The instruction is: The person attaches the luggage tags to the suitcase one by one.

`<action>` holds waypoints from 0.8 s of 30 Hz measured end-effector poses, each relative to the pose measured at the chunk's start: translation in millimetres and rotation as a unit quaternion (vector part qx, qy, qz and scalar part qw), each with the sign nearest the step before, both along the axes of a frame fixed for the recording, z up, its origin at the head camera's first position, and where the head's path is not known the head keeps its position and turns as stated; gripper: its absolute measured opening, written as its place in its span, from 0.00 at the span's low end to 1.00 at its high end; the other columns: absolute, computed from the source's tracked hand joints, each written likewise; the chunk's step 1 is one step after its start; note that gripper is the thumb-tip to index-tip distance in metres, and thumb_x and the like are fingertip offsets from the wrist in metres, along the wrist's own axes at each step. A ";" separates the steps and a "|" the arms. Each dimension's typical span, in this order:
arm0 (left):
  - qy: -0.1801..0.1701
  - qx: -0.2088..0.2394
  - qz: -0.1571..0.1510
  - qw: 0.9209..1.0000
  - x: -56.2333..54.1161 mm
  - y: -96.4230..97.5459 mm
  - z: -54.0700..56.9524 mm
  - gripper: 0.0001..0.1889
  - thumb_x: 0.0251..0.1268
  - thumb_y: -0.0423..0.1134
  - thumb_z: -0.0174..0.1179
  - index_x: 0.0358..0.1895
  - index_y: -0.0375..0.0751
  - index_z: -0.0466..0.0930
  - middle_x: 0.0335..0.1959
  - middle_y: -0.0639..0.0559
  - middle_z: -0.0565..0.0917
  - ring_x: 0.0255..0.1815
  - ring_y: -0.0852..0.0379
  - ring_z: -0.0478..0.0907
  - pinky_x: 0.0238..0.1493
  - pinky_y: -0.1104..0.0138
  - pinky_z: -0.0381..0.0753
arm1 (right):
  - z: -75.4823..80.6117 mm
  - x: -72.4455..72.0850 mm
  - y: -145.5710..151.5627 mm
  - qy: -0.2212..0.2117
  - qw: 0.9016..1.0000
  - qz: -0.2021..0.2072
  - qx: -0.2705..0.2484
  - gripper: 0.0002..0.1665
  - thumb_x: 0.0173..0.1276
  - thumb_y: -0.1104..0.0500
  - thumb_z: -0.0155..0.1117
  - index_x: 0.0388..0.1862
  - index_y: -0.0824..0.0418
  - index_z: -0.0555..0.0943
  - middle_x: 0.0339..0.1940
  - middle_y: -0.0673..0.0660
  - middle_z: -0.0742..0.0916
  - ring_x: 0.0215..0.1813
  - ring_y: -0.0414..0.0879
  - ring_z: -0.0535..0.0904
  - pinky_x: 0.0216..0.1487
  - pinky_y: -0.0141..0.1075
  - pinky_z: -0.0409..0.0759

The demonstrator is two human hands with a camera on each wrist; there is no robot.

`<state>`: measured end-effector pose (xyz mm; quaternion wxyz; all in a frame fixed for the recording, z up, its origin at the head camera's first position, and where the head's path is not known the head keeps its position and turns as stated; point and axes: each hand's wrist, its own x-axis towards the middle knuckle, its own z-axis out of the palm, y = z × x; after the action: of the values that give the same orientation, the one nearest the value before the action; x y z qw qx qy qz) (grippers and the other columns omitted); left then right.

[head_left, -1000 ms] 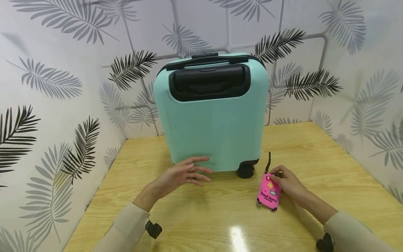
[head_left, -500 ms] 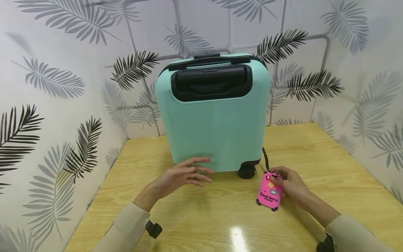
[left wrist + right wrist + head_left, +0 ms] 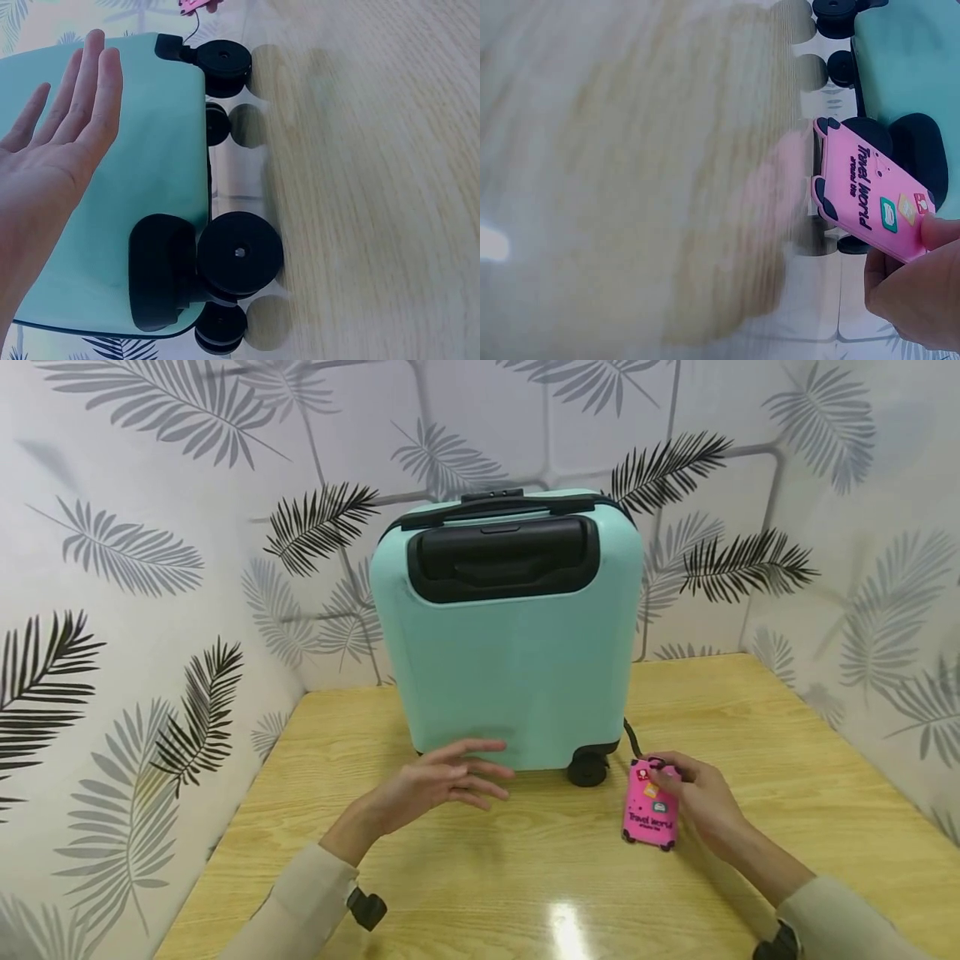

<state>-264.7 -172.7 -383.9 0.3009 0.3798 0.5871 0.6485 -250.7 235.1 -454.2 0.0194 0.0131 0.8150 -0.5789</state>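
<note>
A pink luggage tag [image 3: 649, 810], shaped like a small suitcase and printed "Travel World", hangs upright from my right hand [image 3: 701, 793], which pinches its top edge between thumb and fingers. Its dark strap [image 3: 632, 739] trails up to the left behind the tag. In the right wrist view, the thumb presses the front of the luggage tag [image 3: 877, 191] near its stickers. My left hand [image 3: 438, 781] is held out with spread, fairly straight fingers in front of the mint-green suitcase [image 3: 510, 677]. Nothing is in that hand [image 3: 64, 142]; whether it touches the suitcase is unclear.
The suitcase stands upright on black wheels [image 3: 587, 768] at the back of the wooden table [image 3: 480, 877]. Its top bears a black carry handle [image 3: 498, 508] and a recessed pull handle [image 3: 502, 556]. A leaf-patterned wall [image 3: 135, 635] closes off the back and sides.
My right hand has turned the luggage tag more upright and shifted it slightly right and up. The strap has swung left, towards the suitcase. My left hand has barely moved.
</note>
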 end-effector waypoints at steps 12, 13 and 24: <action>-0.001 -0.004 -0.008 1.000 0.1 0.7 -2.2 0.28 0.85 0.38 0.40 0.82 0.37 0.54 0.74 0.34 0.72 0.70 0.38 0.75 0.70 0.45 0.72 | 3.1 3.1 5.3 0.019 0.999 -0.012 -0.047 0.20 0.82 0.50 0.58 0.56 0.67 0.78 0.43 0.48 0.82 0.50 0.41 0.74 0.60 0.36 0.72; -0.002 -0.004 -0.009 1.000 0.2 0.6 -2.1 0.28 0.85 0.38 0.40 0.82 0.37 0.54 0.73 0.34 0.72 0.70 0.37 0.75 0.70 0.45 0.72 | 3.8 3.2 5.8 0.024 0.998 -0.012 -0.051 0.21 0.82 0.49 0.58 0.55 0.67 0.78 0.43 0.48 0.82 0.50 0.40 0.74 0.63 0.40 0.71; 0.008 -0.003 -0.006 1.000 -0.7 2.2 1.0 0.28 0.84 0.35 0.38 0.82 0.36 0.54 0.74 0.30 0.70 0.69 0.37 0.76 0.70 0.44 0.73 | 15.2 4.5 7.5 0.093 0.990 -0.013 -0.102 0.18 0.81 0.47 0.59 0.49 0.61 0.80 0.39 0.42 0.84 0.50 0.36 0.77 0.73 0.47 0.65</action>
<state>-265.4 -170.5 -382.9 0.3013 0.3874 0.5888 0.6422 -246.2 242.6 -439.0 -0.0635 -0.0321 0.7497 -0.6580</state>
